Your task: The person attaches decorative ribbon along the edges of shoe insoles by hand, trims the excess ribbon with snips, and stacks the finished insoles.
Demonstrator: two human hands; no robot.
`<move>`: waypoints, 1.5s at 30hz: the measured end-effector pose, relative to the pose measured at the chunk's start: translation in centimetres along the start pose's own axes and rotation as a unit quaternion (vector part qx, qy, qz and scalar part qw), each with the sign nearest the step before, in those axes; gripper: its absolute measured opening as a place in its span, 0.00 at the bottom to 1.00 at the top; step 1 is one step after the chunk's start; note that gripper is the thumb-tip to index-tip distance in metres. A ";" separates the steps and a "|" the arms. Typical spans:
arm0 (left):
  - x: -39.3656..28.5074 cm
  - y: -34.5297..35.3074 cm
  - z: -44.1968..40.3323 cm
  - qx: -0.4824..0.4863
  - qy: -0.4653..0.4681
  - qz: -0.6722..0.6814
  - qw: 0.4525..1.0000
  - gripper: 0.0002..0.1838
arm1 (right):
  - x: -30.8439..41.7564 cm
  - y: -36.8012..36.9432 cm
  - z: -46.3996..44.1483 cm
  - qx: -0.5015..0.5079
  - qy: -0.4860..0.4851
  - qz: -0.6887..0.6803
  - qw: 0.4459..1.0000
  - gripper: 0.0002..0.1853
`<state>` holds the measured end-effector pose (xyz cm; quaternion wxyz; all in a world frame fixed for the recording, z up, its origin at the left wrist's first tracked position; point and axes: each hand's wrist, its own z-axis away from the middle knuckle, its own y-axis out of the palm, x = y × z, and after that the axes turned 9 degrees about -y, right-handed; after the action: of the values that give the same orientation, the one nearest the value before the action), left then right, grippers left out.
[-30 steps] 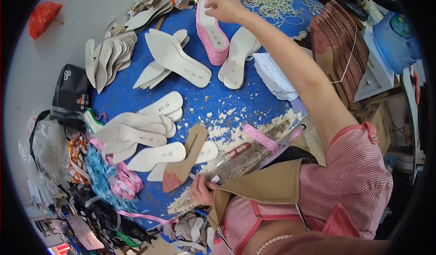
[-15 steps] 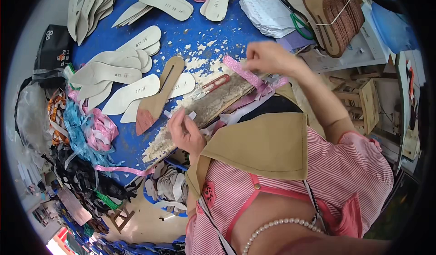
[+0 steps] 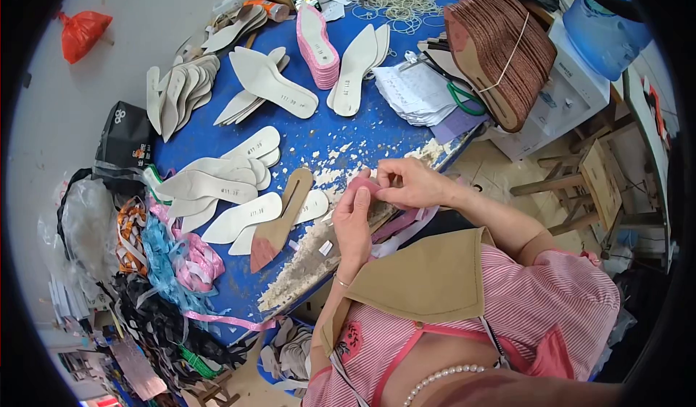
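Observation:
My left hand [image 3: 351, 222] and my right hand [image 3: 409, 182] meet over the table's near edge, fingers pinched together. Between their fingertips is a pink strip [image 3: 371, 185], mostly covered by the fingers. More pink and whitish strip [image 3: 406, 225] hangs below the right hand along the edge. Left of my left hand, a tan shoe insole board [image 3: 288, 207] with a reddish toe lies across white insoles [image 3: 243, 217] with printed numbers. A small white piece [image 3: 325, 247] rests on the scrap-covered edge beside my left wrist.
Pale crumbs [image 3: 290, 284] cover the blue table's near edge. Stacked pink-edged insoles [image 3: 317, 48], papers [image 3: 412, 91], green-handled scissors [image 3: 465, 96] and a bundle of brown wedge soles [image 3: 500, 51] stand farther back. Tangled ribbons [image 3: 163, 247] hang at left; a wooden stool [image 3: 580, 189] is at right.
My right hand has come down and left to my left hand, bringing the pink strip. My left hand now pinches the strip too. The view has shifted, showing more of the table's far side.

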<state>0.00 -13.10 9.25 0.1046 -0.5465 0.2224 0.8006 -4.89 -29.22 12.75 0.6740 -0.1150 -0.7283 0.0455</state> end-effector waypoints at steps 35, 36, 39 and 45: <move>-6.7 1.8 -3.4 0.018 0.115 0.252 0.961 0.11 | -5.3 -6.1 9.8 -0.054 -0.079 0.099 0.990 0.05; -7.1 1.4 -3.4 0.015 0.122 0.265 0.956 0.11 | -6.1 -6.5 10.7 -0.072 -0.077 0.143 0.984 0.05; -10.0 -2.4 -5.0 -0.001 0.188 0.310 0.932 0.10 | -10.2 -9.9 14.9 -0.109 0.075 0.169 0.977 0.09; -16.7 -10.2 -5.5 -0.129 0.300 0.253 0.911 0.11 | -24.4 -22.3 34.5 -0.243 0.314 0.356 0.846 0.10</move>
<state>15.08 -5.43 20.51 -0.2445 -0.6949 0.2685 0.6207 -39.92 -53.35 -9.00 0.7548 -0.5342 -0.3750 0.0657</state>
